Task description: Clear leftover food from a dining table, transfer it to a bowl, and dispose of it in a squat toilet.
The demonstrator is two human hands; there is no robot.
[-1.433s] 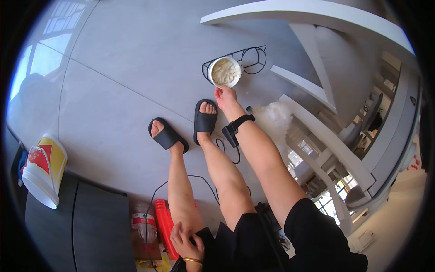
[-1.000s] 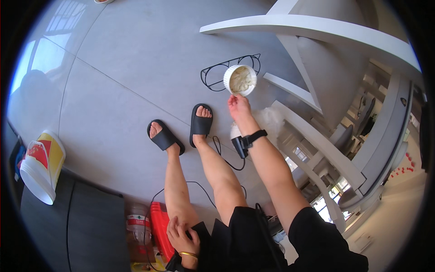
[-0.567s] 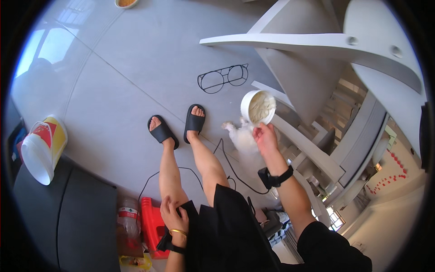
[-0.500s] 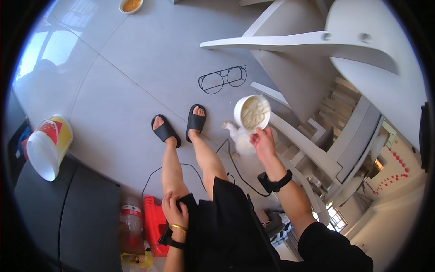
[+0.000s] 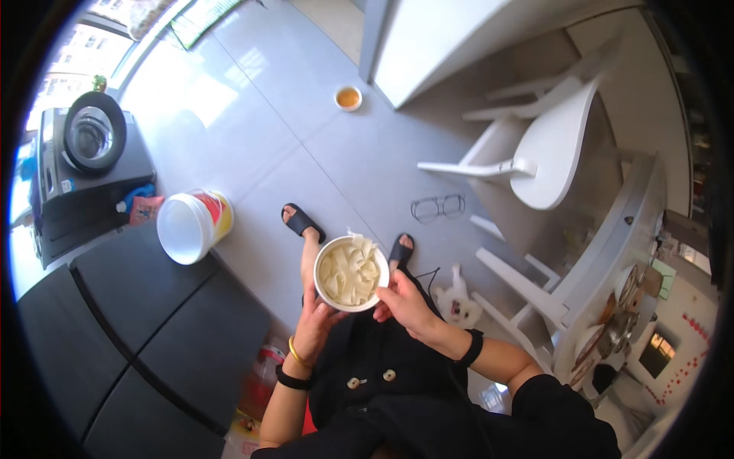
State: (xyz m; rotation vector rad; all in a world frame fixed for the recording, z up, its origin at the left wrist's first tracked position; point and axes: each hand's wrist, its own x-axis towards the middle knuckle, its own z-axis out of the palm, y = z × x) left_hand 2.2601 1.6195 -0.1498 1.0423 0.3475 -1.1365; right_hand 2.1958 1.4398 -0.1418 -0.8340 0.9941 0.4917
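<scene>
A round white bowl (image 5: 385, 265) is held in front of my waist, filled with pale, flat, ribbon-like pieces (image 5: 350, 272), some standing above the rim. My left hand (image 5: 315, 325) is closed on the bowl's lower left side. On the lower right side, my right hand (image 5: 407, 304) grips it with the thumb near the rim. Fingers under the bowl are partly hidden. Beyond the bowl, my feet in black slides (image 5: 304, 222) stand on grey tiles. A small white dog (image 5: 460, 309) looks up from the floor to the right.
White chairs (image 5: 552, 149) and a table (image 5: 646, 180) with dishes stand at right. A black wire frame (image 5: 437, 207) and a bowl of orange food (image 5: 348, 98) lie on the floor. At left are a dark cabinet (image 5: 145, 306), a white bucket (image 5: 183, 229) and a washing machine (image 5: 95, 138).
The bowl has moved left to in front of my body. My left hand has left my thigh and joined the right on it. My view has shifted, showing more room.
</scene>
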